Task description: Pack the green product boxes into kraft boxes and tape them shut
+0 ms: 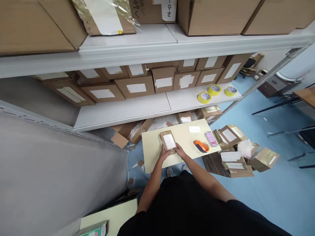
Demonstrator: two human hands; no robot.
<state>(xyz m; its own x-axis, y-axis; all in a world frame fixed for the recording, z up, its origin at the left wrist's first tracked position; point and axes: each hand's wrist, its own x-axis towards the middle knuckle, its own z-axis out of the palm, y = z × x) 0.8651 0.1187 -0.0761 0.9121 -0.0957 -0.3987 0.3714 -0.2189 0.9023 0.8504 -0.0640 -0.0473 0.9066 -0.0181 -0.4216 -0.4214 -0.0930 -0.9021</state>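
A small cardboard box (162, 135) with a white label on top and clear tape at its near end rests on the cream table (150, 144). My left hand (164, 153) grips its near left corner, fingers closed on the cardboard. At the near right corner, my right hand (180, 150) holds the same box from the other side. To the right lies an orange and dark blue tape dispenser (201, 146). A blank white label (194, 129) is flat near the table's far edge, and a blurred pink item (211, 138) is by the right edge.
A metal shelf (123, 113) holding labelled boxes (136, 88) and three yellow tape rolls (204, 97) stands beyond the table. Taped parcels (233, 160) are heaped on the blue floor at the right. An open carton (129, 132) sits beside the table's far left corner.
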